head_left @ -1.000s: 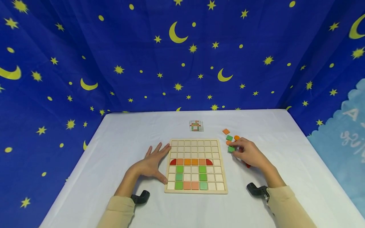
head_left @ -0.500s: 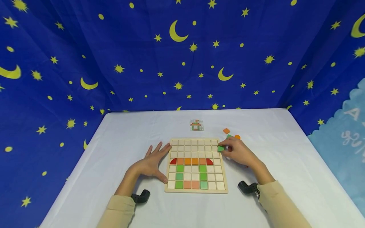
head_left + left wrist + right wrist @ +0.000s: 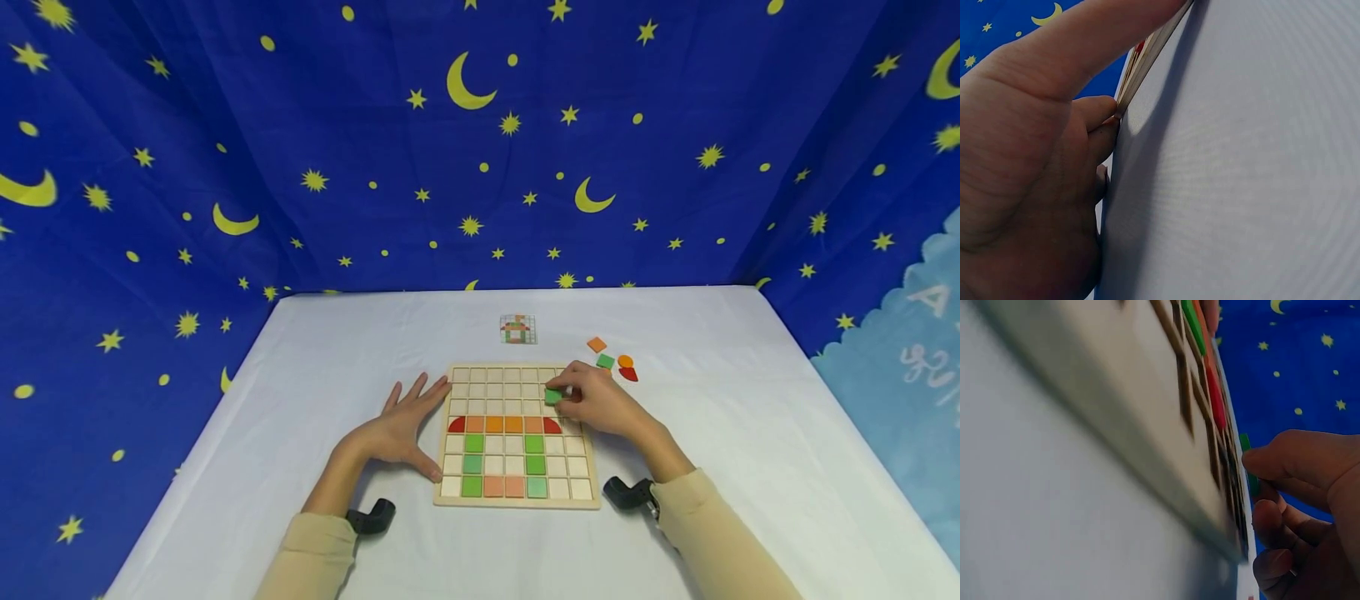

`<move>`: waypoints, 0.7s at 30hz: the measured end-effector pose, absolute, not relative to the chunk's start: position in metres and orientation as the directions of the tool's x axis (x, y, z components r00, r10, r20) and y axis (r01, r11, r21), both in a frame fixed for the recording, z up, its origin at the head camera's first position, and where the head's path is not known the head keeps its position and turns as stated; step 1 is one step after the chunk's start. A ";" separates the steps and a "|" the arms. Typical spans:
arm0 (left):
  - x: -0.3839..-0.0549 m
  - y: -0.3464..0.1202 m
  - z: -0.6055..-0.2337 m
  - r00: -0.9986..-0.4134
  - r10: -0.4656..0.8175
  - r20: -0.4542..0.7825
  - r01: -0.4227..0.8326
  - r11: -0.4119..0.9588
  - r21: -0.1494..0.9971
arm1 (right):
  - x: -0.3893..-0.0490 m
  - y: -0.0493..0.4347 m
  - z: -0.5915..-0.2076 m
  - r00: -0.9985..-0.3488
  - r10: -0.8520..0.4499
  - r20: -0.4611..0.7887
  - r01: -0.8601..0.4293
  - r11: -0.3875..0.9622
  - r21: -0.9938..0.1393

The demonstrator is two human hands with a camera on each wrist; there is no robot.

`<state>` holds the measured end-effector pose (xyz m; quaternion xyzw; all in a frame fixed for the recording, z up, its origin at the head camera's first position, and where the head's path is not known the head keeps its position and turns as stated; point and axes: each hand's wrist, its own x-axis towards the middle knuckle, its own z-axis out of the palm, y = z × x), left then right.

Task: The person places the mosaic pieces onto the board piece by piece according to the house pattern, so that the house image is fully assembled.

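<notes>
A wooden grid board (image 3: 517, 502) lies on the white table. Set in its cells are two red quarter-round tiles, a row of orange and salmon squares between them, and green squares below. My left hand (image 3: 386, 433) is spread at the board's left side, thumb and fingertips touching its edge; the left wrist view shows the same contact. Between thumb and fingers, my right hand (image 3: 603, 402) pinches a green square tile (image 3: 553, 397) above the upper right cells. In the right wrist view this green tile (image 3: 1252, 482) is seen edge-on, partly hidden by the thumb.
Right of the board's top corner lie loose tiles: an orange square (image 3: 596, 344), a green square (image 3: 605, 361), an orange round (image 3: 626, 361) and a red piece (image 3: 628, 375). A small pattern card (image 3: 518, 329) lies behind the board. Blue starry cloth (image 3: 480, 150) hangs around the table.
My right hand has picked up the green tile from the loose pile and carried it left over the board, uncovering a red piece. The left hand has stayed at the board's edge.
</notes>
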<state>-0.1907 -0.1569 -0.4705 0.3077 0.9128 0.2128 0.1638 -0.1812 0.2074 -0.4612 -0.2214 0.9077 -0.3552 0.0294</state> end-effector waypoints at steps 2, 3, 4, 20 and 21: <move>-0.191 -0.157 -0.470 -0.757 0.632 -0.168 0.492 0.720 0.490 | -0.181 0.203 -0.459 -0.895 -0.435 0.096 -0.379 0.631 -0.677; -0.191 -0.157 -0.470 -0.757 0.632 -0.167 0.493 0.719 0.490 | -0.182 0.200 -0.459 -0.894 -0.439 0.092 -0.376 0.622 -0.687; -0.190 -0.157 -0.470 -0.756 0.633 -0.167 0.493 0.719 0.490 | -0.182 0.198 -0.458 -0.892 -0.443 0.087 -0.374 0.615 -0.695; -0.189 -0.157 -0.468 -0.758 0.633 -0.156 0.495 0.715 0.494 | -0.189 0.166 -0.458 -0.821 -0.558 0.121 -0.492 0.584 -0.646; -0.189 -0.157 -0.468 -0.758 0.633 -0.156 0.495 0.715 0.494 | -0.190 0.164 -0.459 -0.817 -0.563 0.122 -0.498 0.584 -0.640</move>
